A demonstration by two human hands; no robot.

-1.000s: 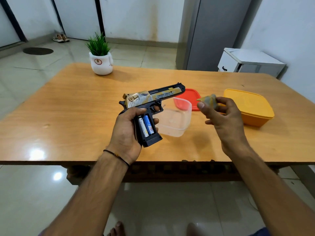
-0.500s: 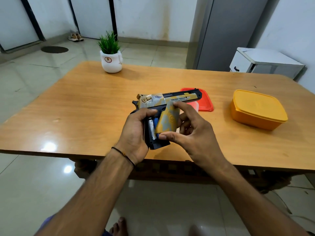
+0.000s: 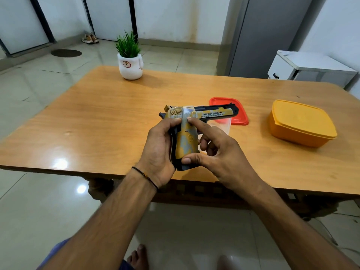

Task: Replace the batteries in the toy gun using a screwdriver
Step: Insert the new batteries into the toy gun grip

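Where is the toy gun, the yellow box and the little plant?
toy gun (image 3: 213, 114): head view, side of barrel.
yellow box (image 3: 301, 120): head view, middle of lid.
plant (image 3: 127, 44): head view, green leaves.

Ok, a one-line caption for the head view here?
Above the table, the left hand grips the toy gun while the right hand holds the cover against its grip.

Domestic interior — a home. Glossy tiled floor (image 3: 39, 211), grey fridge (image 3: 263, 36) beyond the wooden worktop's (image 3: 97, 123) far edge, shoes (image 3: 90, 38) left by the doors (image 3: 109, 16). Potted plant (image 3: 130, 61) near the far left corner; yellow lidded food box (image 3: 302, 123) toward the right edge. Bare feet (image 3: 136, 256) below.
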